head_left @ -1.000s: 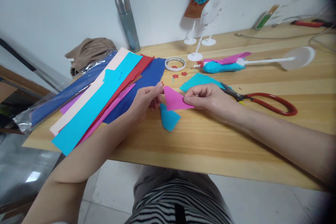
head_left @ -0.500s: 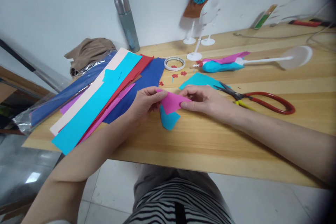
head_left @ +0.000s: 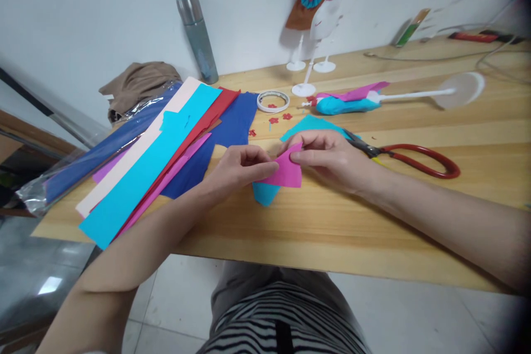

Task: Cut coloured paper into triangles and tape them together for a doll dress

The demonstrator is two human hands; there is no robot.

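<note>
Between my two hands I hold a small piece of pink crepe paper (head_left: 289, 170) above the table. My left hand (head_left: 243, 166) pinches its left edge with thumb and fingers. The upper right corner is pinched in my right hand (head_left: 326, 155). Under the pink piece, a small blue paper piece (head_left: 265, 194) lies on the wood, partly covered. A larger blue paper sheet (head_left: 309, 126) lies just behind my right hand. Scissors (head_left: 373, 150) with red and yellow handles rest beside that hand, blades pointing left.
Long coloured paper strips (head_left: 153, 160) lie at left, by a plastic-wrapped blue roll (head_left: 112, 141). Behind are a tape roll (head_left: 272, 102), small red flowers (head_left: 274, 120) and a thermos (head_left: 198, 38). A dressed white figure on a stand (head_left: 348, 104) lies at right; others stand by the wall.
The pink paper has turned in my fingers and shifted a little right. My left hand has moved right and slightly down, and my right hand has changed its hold on the corner.
</note>
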